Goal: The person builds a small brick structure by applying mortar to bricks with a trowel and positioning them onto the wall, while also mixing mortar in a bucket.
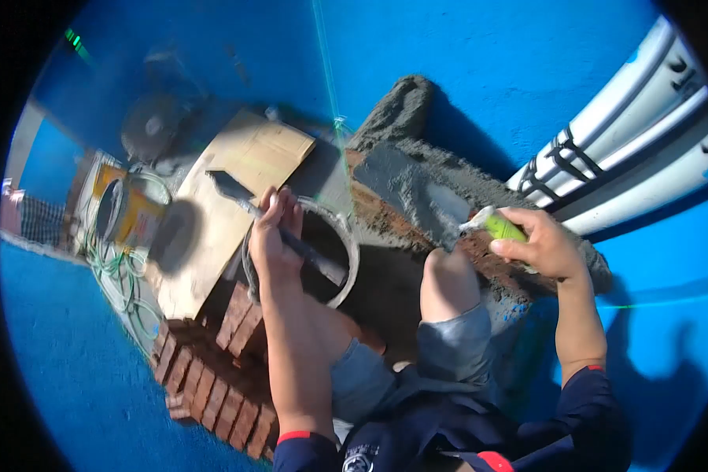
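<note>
My right hand (543,240) is wrapped round the yellow-green handle of a trowel (505,226). The trowel's grey blade lies along wet mortar (401,149) on top of a low brick wall (488,256), and mortar smears make its outline hard to see. My left hand (271,232) grips a hand tool (322,265) with a dark handle and a flat dark head, blurred by motion. That tool is over a round mortar bucket (352,267), its head pointing away to the left across a wooden board.
Stacked red bricks (212,397) stand at the lower left. The plywood board (252,153) lies beyond the bucket. A yellow pail (138,212) and tangled green string (122,271) are farther left. White pipes (629,134) rise on the right by the blue wall. A taut line (329,71) runs near the mortar.
</note>
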`<state>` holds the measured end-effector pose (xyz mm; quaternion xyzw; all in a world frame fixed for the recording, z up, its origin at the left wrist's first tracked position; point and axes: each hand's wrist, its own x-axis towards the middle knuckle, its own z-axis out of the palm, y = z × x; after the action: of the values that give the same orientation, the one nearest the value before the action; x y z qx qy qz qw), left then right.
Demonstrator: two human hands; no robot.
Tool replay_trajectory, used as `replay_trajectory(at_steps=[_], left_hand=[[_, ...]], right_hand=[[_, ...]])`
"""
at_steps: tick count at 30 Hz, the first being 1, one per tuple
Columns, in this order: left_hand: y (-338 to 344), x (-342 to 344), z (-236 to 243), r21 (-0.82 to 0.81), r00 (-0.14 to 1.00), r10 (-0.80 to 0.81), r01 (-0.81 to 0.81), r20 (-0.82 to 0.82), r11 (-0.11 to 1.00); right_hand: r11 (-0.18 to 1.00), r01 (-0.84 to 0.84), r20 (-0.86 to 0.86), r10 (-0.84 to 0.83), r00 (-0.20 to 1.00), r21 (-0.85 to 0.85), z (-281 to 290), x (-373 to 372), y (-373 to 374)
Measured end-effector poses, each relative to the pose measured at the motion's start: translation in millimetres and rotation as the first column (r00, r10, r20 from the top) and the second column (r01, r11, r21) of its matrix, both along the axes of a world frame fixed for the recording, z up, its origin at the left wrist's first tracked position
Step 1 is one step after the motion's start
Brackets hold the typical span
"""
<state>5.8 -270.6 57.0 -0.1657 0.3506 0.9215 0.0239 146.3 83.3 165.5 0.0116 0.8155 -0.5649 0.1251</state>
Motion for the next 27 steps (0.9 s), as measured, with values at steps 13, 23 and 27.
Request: replay_trajectory(at_steps=[13, 23, 27], left_hand=[[-19.7, 48.3, -3.2, -0.090, 0.984, 0.174, -0.171, 0.030, 0.981], [44.4, 71.6, -33.8, -0.368, 0.982, 0.138, -0.178, -0.132, 0.912], [68.2, 86.6, 9.1, -0.768, 0.859, -0.503, 0.387, 0.099, 0.510]], right_hand=[[0.815, -0.357, -0.076, 0.435, 0.897, 0.456, -219.2, -107.0, -163.8], [0.844, -0.532, 0.086, 0.537, 0.839, -0.073, -81.2, -47.3, -171.5], [0.980, -0.035, -0.288, 0.091, 0.953, 0.196, -137.1, -26.1, -113.6]])
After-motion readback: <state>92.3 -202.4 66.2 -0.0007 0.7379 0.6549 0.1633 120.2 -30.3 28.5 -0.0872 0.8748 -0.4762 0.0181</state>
